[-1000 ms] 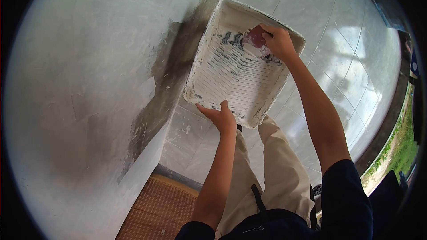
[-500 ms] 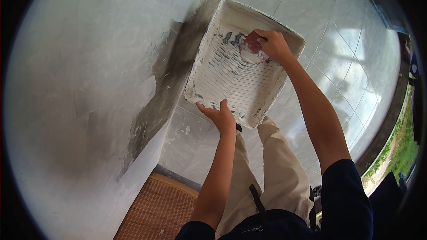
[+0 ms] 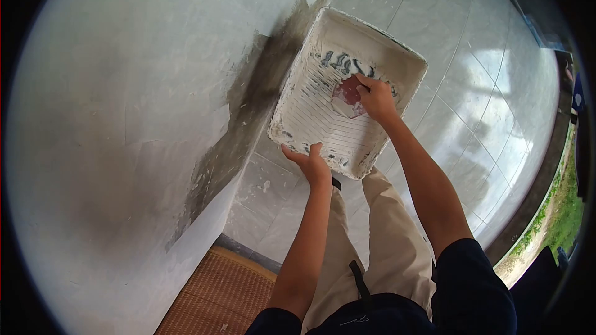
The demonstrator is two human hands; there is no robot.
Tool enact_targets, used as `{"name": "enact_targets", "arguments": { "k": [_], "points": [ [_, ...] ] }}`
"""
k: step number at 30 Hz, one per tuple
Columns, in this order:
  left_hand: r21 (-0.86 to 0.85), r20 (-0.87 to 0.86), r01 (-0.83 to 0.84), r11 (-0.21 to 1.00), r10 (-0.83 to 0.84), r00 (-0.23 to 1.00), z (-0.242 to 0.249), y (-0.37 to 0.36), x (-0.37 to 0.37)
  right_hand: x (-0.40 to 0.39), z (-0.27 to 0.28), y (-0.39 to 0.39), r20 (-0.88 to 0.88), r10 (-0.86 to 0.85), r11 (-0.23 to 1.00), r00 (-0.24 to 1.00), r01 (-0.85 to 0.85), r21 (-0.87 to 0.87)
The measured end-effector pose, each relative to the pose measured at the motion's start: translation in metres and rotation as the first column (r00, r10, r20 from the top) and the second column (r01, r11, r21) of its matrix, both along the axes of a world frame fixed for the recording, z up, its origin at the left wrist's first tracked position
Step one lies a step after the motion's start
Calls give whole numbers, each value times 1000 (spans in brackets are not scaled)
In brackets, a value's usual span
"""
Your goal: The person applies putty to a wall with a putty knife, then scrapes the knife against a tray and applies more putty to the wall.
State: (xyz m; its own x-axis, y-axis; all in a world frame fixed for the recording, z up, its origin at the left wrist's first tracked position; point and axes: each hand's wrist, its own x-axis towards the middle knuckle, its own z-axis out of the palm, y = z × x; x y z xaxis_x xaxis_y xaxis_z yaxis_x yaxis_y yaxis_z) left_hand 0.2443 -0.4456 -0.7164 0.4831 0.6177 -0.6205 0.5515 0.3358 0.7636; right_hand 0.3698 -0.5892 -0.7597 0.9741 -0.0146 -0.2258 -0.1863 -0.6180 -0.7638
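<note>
A paint tray (image 3: 295, 96) with a ribbed, white-smeared bottom is held up in front of me, tilted in view. My left hand (image 3: 312, 164) grips its near rim, thumb over the edge and the other fingers partly hidden beneath. Inside the tray, my right hand (image 3: 377, 99) is closed on a reddish, flat scraper (image 3: 349, 95) whose blade is coated with white paste. The scraper lies against the ribbed slope near the middle. Dark streaks and pale paste (image 3: 344, 62) show in the tray beyond it.
A grey-white wall (image 3: 112, 86) with a dark unpainted band (image 3: 254, 86) rises on the left. Tiled floor (image 3: 453, 74) spreads right and ahead. A brown woven panel (image 3: 217, 291) lies at the lower left. Grass (image 3: 562, 211) shows outside at the far right.
My right hand has drawn the scraper toward me, down the ribbed slope. More dark streaks show behind it. The tray and my left hand have shifted slightly right in view.
</note>
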Motion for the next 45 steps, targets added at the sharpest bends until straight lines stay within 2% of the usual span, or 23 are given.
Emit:
{"name": "enact_targets", "arguments": {
  "k": [2,7,9,11,13,15,16,18,19,21,22,23,24,25,26,30,33,35,43,45],
  "points": [
    [2,22,17,1000,-17,1000,-2,2,-5,-6,1,2,-141,-55,997,988,62,46],
    [13,27,88,996,-88,996,-2,16,-16,-41,-6,27,-138,-60,996,989,67,51],
    [94,-40,189,977,-187,982,-2,27,-22,-52,-6,37,-174,-81,991,981,97,86],
    [154,-15,235,960,-235,972,1,40,-30,-62,-20,45,-222,-108,978,969,144,152],
    [220,21,274,936,-286,958,10,55,-34,-64,-8,52,-258,-130,958,957,189,217],
    [332,0,363,870,-385,923,23,69,-38,-66,13,59,-424,-130,807,896,344,479],
    [345,22,357,868,-388,921,30,76,-39,-66,27,63,-401,-130,805,907,333,492],
    [430,-24,450,783,-488,872,46,89,-37,-63,58,72,-449,-94,598,888,411,688],
    [446,-1,436,782,-487,874,55,96,-37,-62,74,77,-424,-90,595,901,390,703],
    [690,-37,502,522,-668,744,77,110,-34,-58,105,85,-479,-35,392,877,453,801],
    [708,-17,479,519,-665,746,89,116,-31,-56,117,90,-462,-5,329,887,438,837],
    [762,-10,449,466,-685,729,101,122,-29,-55,129,95,-436,1,326,900,412,851],
    [813,-4,412,412,-704,711,113,127,-25,-54,151,102,-445,0,243,895,432,869],
    [825,15,387,411,-701,713,126,132,-22,-53,168,106,-456,3,159,890,450,879],
    [855,35,345,388,-707,707,139,136,-19,-51,175,108,-437,43,125,899,429,895],
    [909,102,217,357,-693,714,180,137,-9,-47,235,120,-345,72,86,936,339,937],
    [929,135,148,338,-684,717,205,132,-5,-44,263,125,-269,140,113,953,254,961],
    [936,145,115,332,-662,736,220,129,-5,-42,274,128,-204,189,88,961,190,978],
    [969,170,-28,247,-578,798,277,137,-20,-56,338,150,-116,314,14,942,118,993],
    [976,175,-68,209,-550,817,296,144,-26,-60,358,163,-134,295,21,946,133,991]
  ]
}}
